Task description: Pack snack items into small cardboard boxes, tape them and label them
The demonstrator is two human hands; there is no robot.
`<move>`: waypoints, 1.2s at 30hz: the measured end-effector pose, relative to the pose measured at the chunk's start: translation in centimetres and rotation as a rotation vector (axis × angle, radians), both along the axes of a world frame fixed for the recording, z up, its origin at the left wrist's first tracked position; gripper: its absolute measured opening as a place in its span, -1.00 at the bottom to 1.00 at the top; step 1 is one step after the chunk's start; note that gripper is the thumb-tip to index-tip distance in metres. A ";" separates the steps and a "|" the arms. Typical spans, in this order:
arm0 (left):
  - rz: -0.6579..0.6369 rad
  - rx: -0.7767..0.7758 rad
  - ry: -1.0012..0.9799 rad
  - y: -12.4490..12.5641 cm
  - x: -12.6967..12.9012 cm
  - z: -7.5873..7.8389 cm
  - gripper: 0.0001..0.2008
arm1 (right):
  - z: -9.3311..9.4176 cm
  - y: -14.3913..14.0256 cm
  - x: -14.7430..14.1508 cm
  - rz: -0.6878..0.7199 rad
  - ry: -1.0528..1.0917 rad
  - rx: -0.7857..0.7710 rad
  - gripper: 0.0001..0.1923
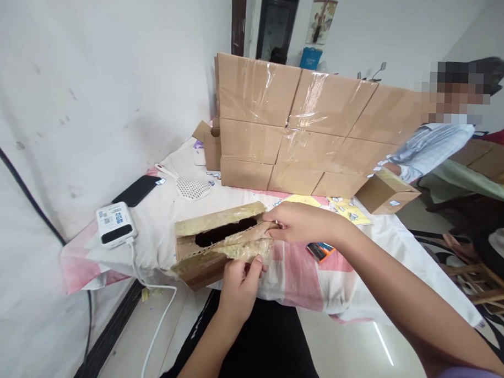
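Note:
A worn cardboard box lies on the cloth in front of me, with yellowish tape on its flaps and a dark ragged opening along its top. My left hand pinches the taped flap at the near side of the box. At the box's right end, my right hand has its fingers closed on the torn cardboard edge. What lies inside the opening is too dark to make out. A small orange and blue packet rests on the cloth under my right forearm.
Behind the box stands a wall of stacked cartons. To the left lie a white fly swatter, a black phone and a white device with a cable. At right, a person's sleeve reaches toward another carton.

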State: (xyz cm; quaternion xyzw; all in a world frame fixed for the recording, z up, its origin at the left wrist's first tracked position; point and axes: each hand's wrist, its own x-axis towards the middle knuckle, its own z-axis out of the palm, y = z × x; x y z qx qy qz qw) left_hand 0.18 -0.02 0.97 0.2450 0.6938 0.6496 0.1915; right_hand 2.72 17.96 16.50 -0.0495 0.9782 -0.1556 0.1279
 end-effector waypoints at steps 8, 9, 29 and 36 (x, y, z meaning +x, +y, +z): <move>0.006 -0.035 0.036 -0.3 -0.8 0.9 -0.57 | -2.9 -0.1 0.4 -0.128 0.193 -0.056 -0.86; 0.002 -0.029 0.035 -0.3 -0.9 0.9 -0.58 | -3.2 -0.3 0.3 -0.137 0.212 -0.055 -0.89; 0.091 -0.370 -0.002 -5.6 -4.8 7.0 -0.42 | -1.4 -5.2 -4.9 0.225 0.137 -0.036 -0.83; 0.158 -0.317 0.110 -5.9 -4.2 5.6 -0.53 | -2.3 -5.2 -6.0 0.219 0.129 -0.197 -0.72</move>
